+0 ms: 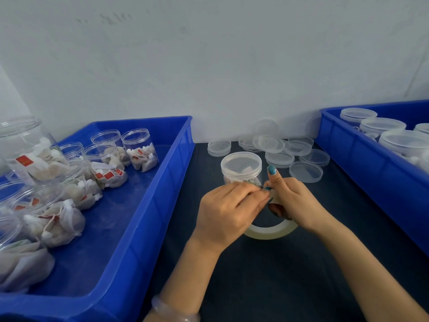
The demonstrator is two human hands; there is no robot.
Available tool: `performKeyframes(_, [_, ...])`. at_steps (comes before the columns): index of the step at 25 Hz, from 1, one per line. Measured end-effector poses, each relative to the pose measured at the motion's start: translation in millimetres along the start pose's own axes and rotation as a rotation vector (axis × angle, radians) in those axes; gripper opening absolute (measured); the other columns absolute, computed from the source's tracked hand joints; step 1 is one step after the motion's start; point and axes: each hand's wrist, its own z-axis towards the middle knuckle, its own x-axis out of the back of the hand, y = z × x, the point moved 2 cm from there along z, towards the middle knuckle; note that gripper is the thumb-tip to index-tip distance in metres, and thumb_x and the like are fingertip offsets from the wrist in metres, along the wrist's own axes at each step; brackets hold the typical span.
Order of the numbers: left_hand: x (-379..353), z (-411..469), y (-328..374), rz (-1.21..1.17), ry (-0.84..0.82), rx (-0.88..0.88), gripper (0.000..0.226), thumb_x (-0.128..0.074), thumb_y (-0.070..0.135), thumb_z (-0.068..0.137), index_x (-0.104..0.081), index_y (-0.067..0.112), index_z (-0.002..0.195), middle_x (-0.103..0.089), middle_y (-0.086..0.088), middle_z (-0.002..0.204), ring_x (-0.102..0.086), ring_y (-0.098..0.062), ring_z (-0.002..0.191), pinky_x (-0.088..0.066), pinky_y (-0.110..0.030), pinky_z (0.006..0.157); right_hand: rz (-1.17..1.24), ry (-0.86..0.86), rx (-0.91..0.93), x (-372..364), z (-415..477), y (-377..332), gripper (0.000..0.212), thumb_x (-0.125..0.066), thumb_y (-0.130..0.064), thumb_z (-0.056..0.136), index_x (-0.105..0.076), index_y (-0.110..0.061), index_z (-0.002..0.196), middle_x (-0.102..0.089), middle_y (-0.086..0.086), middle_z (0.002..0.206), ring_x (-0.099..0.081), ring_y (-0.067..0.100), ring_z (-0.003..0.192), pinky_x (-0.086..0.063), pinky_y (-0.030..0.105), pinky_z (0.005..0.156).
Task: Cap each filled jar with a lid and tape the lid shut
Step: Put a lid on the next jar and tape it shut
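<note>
Currently in hand (head view): taping, as I read it. The clear round plastic jar (233, 178) of tea sachets stands on the dark counter (267, 287), its translucent lid (241, 162) on, and I can see no tape on it.
Left grip: the left hand (228, 210) pinches narrowly with its fingertips at the top edge of the pale roll of clear tape (271, 231), apparently on the free end.
Right grip: the right hand (293, 201) holds the roll from above, fingers curled over it and index finger raised. The roll stands on edge just in front of the jar.
Next move: I'd want the end peeled free, drawn out and laid across the seam of lid and jar. Clear tape clings to itself, so a slow pull.
Supplies: loose translucent lids (278, 147) lie heaped behind the jar. The blue plastic tray on the left (148, 205) holds open filled jars (139, 147), and the blue tray on the right (343, 145) holds capped jars (383, 126).
Hard to tell: the tape end itself is hidden between the fingers. I cannot make out whether the right-tray jars are taped. Both trays are cut off by the frame.
</note>
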Motion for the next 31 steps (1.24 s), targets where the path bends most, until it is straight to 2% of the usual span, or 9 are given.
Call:
performKeyframes(5, [-1,2,3,0.048,0.022,0.051,0.025,-0.069,0.027,0.095,-0.076,0.010,0.078,-0.069,0.000,0.077,-0.066,-0.014,0.065,-0.054,-0.030,0.055,-0.004,-0.010,0.004,-1,0,-2,0.093,-0.023,-0.072,0.086,-0.060,0.013,0.076,-0.044,-0.005,0.041,-0.038,0.009,0.040,-0.035,0.028,0.050])
performKeyframes(11, [-5,2,4,-0.073,0.032,0.277,0.030,-0.059,0.029,0.095,-0.068,0.006,0.079,-0.067,-0.001,0.074,-0.062,-0.014,0.060,-0.053,-0.031,0.050,-0.034,-0.033,0.056,-3,-4,-8,0.078,-0.021,-0.064,0.093,-0.071,-0.014,0.061,-0.046,-0.006,0.041,-0.039,0.004,0.040,-0.032,0.020,0.053])
performKeyframes(13, [-5,1,4,-0.153,0.039,0.366,0.025,-0.059,0.026,0.094,-0.067,0.005,0.082,-0.067,0.000,0.076,-0.061,-0.014,0.062,-0.053,-0.034,0.050,-0.045,-0.059,0.070,-2,-5,-8,0.075,-0.022,-0.053,0.102,-0.072,-0.016,0.061,-0.046,-0.008,0.041,-0.038,0.004,0.041,-0.032,0.020,0.053])
performKeyframes(16, [-3,1,4,-0.177,0.063,0.347,0.021,-0.063,0.022,0.094,-0.069,0.005,0.084,-0.067,-0.001,0.080,-0.062,-0.014,0.067,-0.054,-0.033,0.055,-0.013,-0.166,0.074,1,-6,-9,0.057,-0.033,-0.022,0.106,-0.073,-0.009,0.068,-0.051,-0.013,0.045,-0.036,0.004,0.044,-0.031,0.025,0.054])
performKeyframes(20, [-2,2,5,-0.192,0.078,0.292,0.018,-0.065,0.023,0.095,-0.067,0.008,0.086,-0.067,-0.001,0.081,-0.060,-0.013,0.070,-0.053,-0.029,0.059,0.108,-0.414,0.055,11,-10,-9,0.045,-0.040,-0.034,0.092,-0.075,-0.008,0.082,-0.049,-0.009,0.055,-0.037,0.008,0.052,-0.035,0.024,0.053])
performKeyframes(23, [-3,2,5,-0.334,0.017,0.463,0.008,-0.067,0.017,0.094,-0.063,0.012,0.090,-0.066,0.007,0.081,-0.061,-0.009,0.071,-0.054,-0.031,0.061,0.113,-0.502,0.009,16,-11,-8,0.047,-0.042,-0.043,0.092,-0.077,-0.011,0.087,-0.034,0.005,0.061,-0.032,0.013,0.054,-0.034,0.023,0.054])
performKeyframes(25, [-5,2,6,-0.412,-0.031,0.586,0.008,-0.065,0.016,0.095,-0.060,0.012,0.090,-0.063,0.011,0.079,-0.061,-0.009,0.069,-0.053,-0.032,0.059,0.103,-0.461,-0.006,19,-12,-10,0.050,-0.044,-0.049,0.090,-0.075,-0.012,0.080,-0.030,0.007,0.062,-0.028,0.013,0.054,-0.030,0.022,0.053])
performKeyframes(27, [-4,3,8,-0.437,-0.024,0.629,0.014,-0.059,0.021,0.098,-0.057,0.011,0.089,-0.060,0.014,0.075,-0.060,-0.007,0.067,-0.051,-0.023,0.059,0.043,-0.346,0.007,22,-13,-14,0.053,-0.044,-0.053,0.092,-0.070,-0.014,0.068,-0.036,0.003,0.056,-0.031,0.011,0.051,-0.030,0.023,0.052])
performKeyframes(31, [-2,10,13,-0.514,0.039,0.672,0.027,-0.044,0.030,0.100,-0.054,0.007,0.089,-0.059,0.016,0.074,-0.060,-0.007,0.067,-0.048,-0.017,0.057,-0.489,0.254,0.192,24,-20,-23,0.054,-0.033,-0.043,0.091,-0.061,-0.011,0.058,-0.045,0.009,0.048,-0.040,0.021,0.046,-0.036,0.037,0.050])
